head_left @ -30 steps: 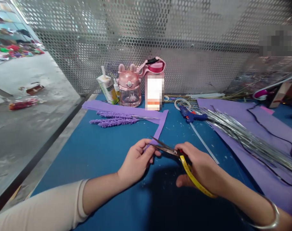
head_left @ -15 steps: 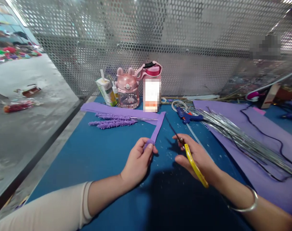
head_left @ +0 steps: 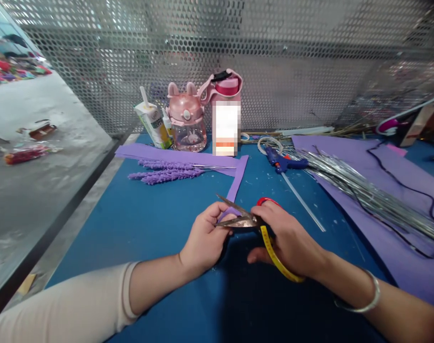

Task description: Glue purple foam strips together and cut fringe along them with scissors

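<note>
Pinched in my left hand (head_left: 206, 237) is the near end of a narrow purple paper strip (head_left: 238, 180), which runs away from me to a longer purple strip (head_left: 152, 153). My right hand (head_left: 291, 238) grips scissors (head_left: 243, 221) with one yellow and one red handle. Their blades are apart and lie around the strip's end, close to my left fingertips. Beyond my hands, purple lavender-like sprigs (head_left: 166, 172) with thin wire stems rest on the blue table (head_left: 148, 214).
A juice carton (head_left: 153, 125), a pink bottle with ears (head_left: 187, 119) and another pink bottle (head_left: 227, 88) stand at the back. To the right lie a blue glue gun (head_left: 283, 161) with a glue stick, a bundle of silvery wires (head_left: 363, 200) and large purple sheets (head_left: 345, 157).
My right hand has turned the scissors leftward and opened the blades, bringing them onto the strip by my left fingers. My left hand keeps its pinch. The view has tilted down slightly.
</note>
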The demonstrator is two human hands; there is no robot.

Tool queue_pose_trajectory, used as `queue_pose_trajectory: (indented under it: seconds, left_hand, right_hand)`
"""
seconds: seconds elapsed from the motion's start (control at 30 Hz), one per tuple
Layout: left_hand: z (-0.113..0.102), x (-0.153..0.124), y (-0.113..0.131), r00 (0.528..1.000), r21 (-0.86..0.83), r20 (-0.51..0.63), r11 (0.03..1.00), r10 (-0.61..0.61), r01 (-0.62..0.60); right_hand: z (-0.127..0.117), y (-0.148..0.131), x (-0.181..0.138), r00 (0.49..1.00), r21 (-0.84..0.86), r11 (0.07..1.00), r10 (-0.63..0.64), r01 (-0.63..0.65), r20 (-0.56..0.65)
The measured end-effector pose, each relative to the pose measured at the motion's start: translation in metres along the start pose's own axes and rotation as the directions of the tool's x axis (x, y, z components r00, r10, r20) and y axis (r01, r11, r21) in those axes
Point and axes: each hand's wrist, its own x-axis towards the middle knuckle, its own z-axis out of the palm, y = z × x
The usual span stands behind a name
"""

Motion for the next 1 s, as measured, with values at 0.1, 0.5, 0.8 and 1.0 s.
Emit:
queue_pose_trajectory:
  seconds: [0.1, 0.5, 0.8, 1.0]
  left_hand:
    - [0.000, -0.001, -0.001, 1.000, 0.018, -0.004, 1.000, 0.014, -0.013]
    - [-0.002, -0.005, 0.006, 0.970, 0.265, 0.059, 0.933, 0.234, -0.242]
    - [-0.002, -0.005, 0.008, 0.974, 0.339, 0.045, 0.914, 0.223, -0.224]
    - [-0.004, -0.006, 0.004, 0.967, 0.373, 0.041, 0.894, 0.250, -0.247]
  right_hand:
    - [0.000, -0.001, 0.000, 1.000, 0.015, 1.000, 0.003, -0.003, -0.001]
    - [-0.001, -0.001, -0.001, 0.999, -0.008, 1.000, 0.001, -0.001, -0.042]
    - [0.000, -0.001, -0.001, 0.998, -0.019, 1.000, -0.022, 0.020, -0.060]
    - [0.002, 0.000, -0.002, 0.999, -0.005, 1.000, -0.018, 0.018, -0.043]
